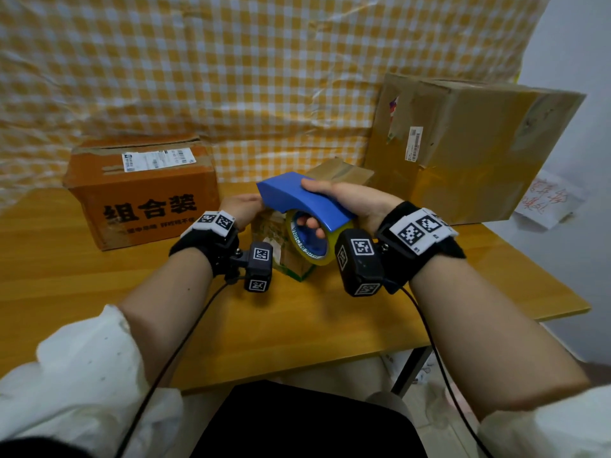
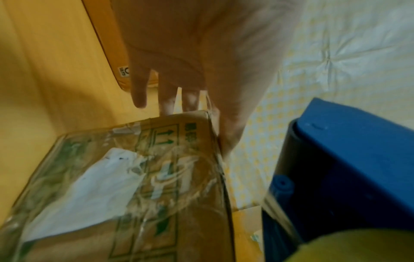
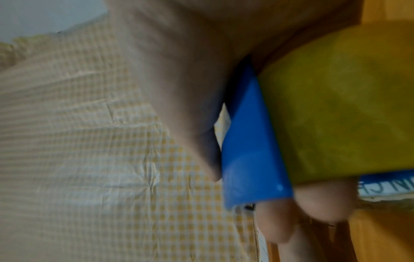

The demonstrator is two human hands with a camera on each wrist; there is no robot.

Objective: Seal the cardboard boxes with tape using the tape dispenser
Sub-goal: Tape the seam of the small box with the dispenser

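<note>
Your right hand grasps dispenser over small box; left hand steadies box, fingers straight.

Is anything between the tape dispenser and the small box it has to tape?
Nothing visible. The right hand holds the blue tape dispenser directly above the small box; the left hand only steadies the box's far edge.
</note>
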